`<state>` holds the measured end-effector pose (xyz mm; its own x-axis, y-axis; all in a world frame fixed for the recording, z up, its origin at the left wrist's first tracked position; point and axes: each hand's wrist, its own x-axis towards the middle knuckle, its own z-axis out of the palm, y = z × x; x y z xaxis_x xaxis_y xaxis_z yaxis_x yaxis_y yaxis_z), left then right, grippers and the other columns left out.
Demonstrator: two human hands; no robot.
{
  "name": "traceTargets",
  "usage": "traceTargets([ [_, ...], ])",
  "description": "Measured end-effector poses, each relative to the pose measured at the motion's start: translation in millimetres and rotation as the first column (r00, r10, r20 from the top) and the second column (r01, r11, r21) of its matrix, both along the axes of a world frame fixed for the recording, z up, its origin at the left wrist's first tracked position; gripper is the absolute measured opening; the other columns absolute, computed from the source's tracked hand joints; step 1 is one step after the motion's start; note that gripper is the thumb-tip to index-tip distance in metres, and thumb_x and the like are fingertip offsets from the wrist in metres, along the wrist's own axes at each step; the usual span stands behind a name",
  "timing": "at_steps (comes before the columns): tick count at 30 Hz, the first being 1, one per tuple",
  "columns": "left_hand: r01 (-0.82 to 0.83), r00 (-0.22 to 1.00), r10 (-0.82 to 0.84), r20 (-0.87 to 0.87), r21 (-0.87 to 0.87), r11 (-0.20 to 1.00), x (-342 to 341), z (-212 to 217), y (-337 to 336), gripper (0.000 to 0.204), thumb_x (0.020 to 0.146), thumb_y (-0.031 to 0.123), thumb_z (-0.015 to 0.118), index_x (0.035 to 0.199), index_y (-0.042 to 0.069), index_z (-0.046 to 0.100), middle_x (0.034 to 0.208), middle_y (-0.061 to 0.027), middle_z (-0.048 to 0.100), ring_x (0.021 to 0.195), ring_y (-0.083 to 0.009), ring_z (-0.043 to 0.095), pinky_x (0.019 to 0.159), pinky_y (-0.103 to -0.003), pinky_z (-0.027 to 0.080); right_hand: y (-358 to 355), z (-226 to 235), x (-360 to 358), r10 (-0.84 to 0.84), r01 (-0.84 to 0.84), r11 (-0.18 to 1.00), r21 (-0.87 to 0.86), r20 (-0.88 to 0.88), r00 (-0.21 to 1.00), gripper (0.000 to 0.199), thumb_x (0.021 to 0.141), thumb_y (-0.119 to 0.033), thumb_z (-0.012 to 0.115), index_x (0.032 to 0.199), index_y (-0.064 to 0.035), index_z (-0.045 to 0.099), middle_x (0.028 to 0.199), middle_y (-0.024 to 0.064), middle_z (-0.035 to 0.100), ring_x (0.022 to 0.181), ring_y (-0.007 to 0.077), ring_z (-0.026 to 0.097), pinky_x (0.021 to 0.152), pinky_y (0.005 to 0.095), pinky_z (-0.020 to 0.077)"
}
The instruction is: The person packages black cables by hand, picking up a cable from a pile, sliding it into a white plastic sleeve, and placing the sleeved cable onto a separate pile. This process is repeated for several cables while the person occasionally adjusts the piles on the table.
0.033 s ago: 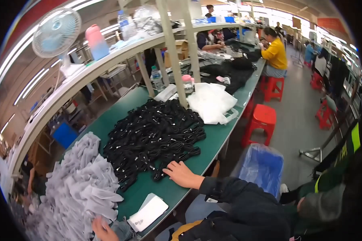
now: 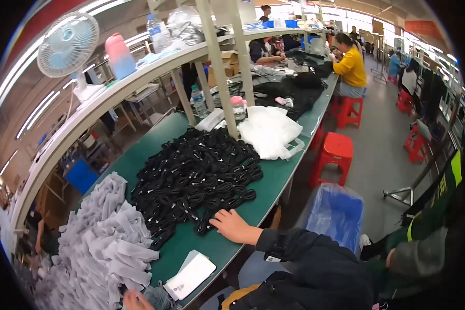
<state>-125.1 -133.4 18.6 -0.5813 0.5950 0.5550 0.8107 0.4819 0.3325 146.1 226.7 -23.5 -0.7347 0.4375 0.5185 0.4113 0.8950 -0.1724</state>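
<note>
My right hand (image 2: 234,227) lies on the green table (image 2: 227,243), palm down with fingers spread. Its fingertips touch or nearly touch the near edge of a pile of bundled black cords (image 2: 196,175) with small shiny ends. At the lower edge of the picture, my left hand (image 2: 137,299) shows only in part, fingers stretched out, next to a heap of sheer grey fabric pieces (image 2: 101,237). Nothing shows in it. Between the hands lies a white flat rectangular object (image 2: 191,278), by the table's near edge. Beside my left hand is a grey knitted cuff (image 2: 159,297).
A white plastic bag (image 2: 270,132) and a pink-lidded jar (image 2: 238,107) stand behind the cords. Shelf posts (image 2: 219,67) rise from the table. To the right are a lined blue bin (image 2: 336,217) and a red stool (image 2: 331,157). A person in yellow (image 2: 352,67) sits farther along.
My left hand has shifted slightly down, so less of it shows. The right hand stays in place beside the cords. The whole view has tilted a little.
</note>
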Motion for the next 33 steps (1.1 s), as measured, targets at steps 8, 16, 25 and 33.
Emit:
traceTargets([
  [8, -0.020, 0.999, 0.025, 0.032, -0.168, 0.986, 48, -34, -32, 0.024, 0.090, 0.015, 0.067, 0.108, 0.000, 0.069, 0.111, -0.0265, 0.062, 0.101, -0.0443, 0.058, 0.091, -0.051, 0.046, -26, -11, 2, -0.068, 0.058, 0.995, -0.079, -0.130, 0.989, 0.031, 0.079, -0.018, 0.073, 0.101, -0.0057, 0.056, 0.100, 0.0118, 0.052, 0.098, 0.0300, 0.051, 0.078, 0.0410, 0.0436],
  [16, -0.094, 0.991, 0.109, 0.075, -0.175, 0.980, 51, -21, -24, 0.021, 0.095, 0.014, 0.061, 0.107, -0.002, 0.068, 0.108, -0.0258, 0.063, 0.104, -0.0435, 0.058, 0.093, -0.049, 0.047, -45, -12, 20, -0.088, 0.070, 0.994, -0.087, -0.218, 0.972, 0.029, 0.079, -0.016, 0.072, 0.099, -0.0051, 0.054, 0.099, 0.0125, 0.051, 0.096, 0.0308, 0.052, 0.077, 0.0408, 0.0447],
  [25, 0.293, 0.943, -0.289, -0.164, 0.002, 0.956, 74, 10, 49, 0.020, 0.096, 0.013, 0.060, 0.109, 0.001, 0.070, 0.111, -0.0212, 0.066, 0.100, -0.0382, 0.060, 0.093, -0.048, 0.047, -41, -16, 10, -0.050, 0.004, 0.985, -0.175, -0.264, 0.963, 0.027, 0.080, -0.014, 0.071, 0.097, -0.0037, 0.052, 0.099, 0.0137, 0.050, 0.097, 0.0326, 0.051, 0.081, 0.0410, 0.0445],
  [33, 0.612, 0.790, -0.608, 0.078, -0.053, 0.789, 109, -1, 118, 0.016, 0.090, 0.009, 0.068, 0.105, 0.003, 0.070, 0.107, -0.0186, 0.063, 0.095, -0.0371, 0.059, 0.088, -0.047, 0.047, -44, -14, 16, -0.053, -0.001, 0.981, -0.194, -0.277, 0.960, 0.027, 0.081, -0.013, 0.071, 0.098, -0.0038, 0.052, 0.099, 0.0132, 0.049, 0.096, 0.0320, 0.050, 0.082, 0.0405, 0.0442],
])
